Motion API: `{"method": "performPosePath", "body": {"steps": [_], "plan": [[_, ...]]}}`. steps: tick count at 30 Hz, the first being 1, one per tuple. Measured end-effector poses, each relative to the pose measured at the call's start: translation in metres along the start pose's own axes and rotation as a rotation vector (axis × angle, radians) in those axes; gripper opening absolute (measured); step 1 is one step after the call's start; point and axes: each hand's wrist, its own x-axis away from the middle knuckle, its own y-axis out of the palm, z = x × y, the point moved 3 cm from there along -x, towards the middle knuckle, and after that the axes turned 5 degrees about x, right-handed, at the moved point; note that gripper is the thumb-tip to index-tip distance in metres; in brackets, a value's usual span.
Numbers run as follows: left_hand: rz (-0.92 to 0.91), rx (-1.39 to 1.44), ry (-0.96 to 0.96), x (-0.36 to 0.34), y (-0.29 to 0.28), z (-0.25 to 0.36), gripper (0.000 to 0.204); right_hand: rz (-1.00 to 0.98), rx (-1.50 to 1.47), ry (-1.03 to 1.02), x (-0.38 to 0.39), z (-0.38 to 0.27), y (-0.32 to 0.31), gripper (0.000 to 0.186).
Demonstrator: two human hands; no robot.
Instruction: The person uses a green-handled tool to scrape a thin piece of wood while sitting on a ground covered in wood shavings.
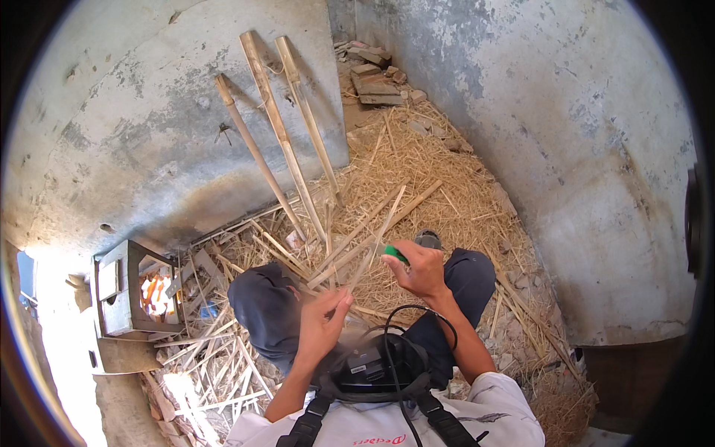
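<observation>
My left hand (322,325) is closed in a pinch on the lower end of a thin pale strip of bamboo or wood (389,216). The strip slants up and away to the right, over the straw between my knees. In my right hand (421,267), fingers wrapped tight, is a small green object (395,255) that looks like a handle. Only its green end shows beyond my fist; whether a blade is attached I cannot tell. This green end sits close to the right side of the strip, and contact between them is unclear.
Three long bamboo poles (277,134) lean on the left wall. Straw (417,153) and split sticks (240,376) cover the floor around my legs. At left stands a metal box (119,287) with a glowing opening. Bricks and slabs (376,82) lie in the far corner.
</observation>
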Motion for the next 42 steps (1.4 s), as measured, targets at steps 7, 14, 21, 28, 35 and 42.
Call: {"method": "performPosePath", "body": {"steps": [7,14,21,28,35,42], "plan": [[-0.114,-0.038,-0.163,0.036,-0.025,0.008,0.027,0.154,0.037,0.407,-0.018,0.047,-0.030,0.035],[-0.064,-0.442,0.020,0.031,-0.044,0.002,0.020,0.145,0.027,0.298,-0.013,0.041,-0.024,0.035],[-0.033,-0.879,0.279,-0.002,-0.040,0.010,0.019,-0.232,-0.173,0.022,-0.005,0.003,0.009,0.038],[-0.130,-0.812,0.310,-0.035,-0.057,0.034,0.024,-0.639,-0.304,0.128,0.002,0.010,0.017,0.033],[0.255,-0.444,0.712,-0.040,-0.046,0.082,0.037,-0.479,-0.456,0.333,0.009,0.029,0.011,0.028],[0.061,0.256,0.049,-0.061,-0.006,0.008,0.037,-0.448,-0.774,0.366,0.015,0.031,0.018,0.026]]}}
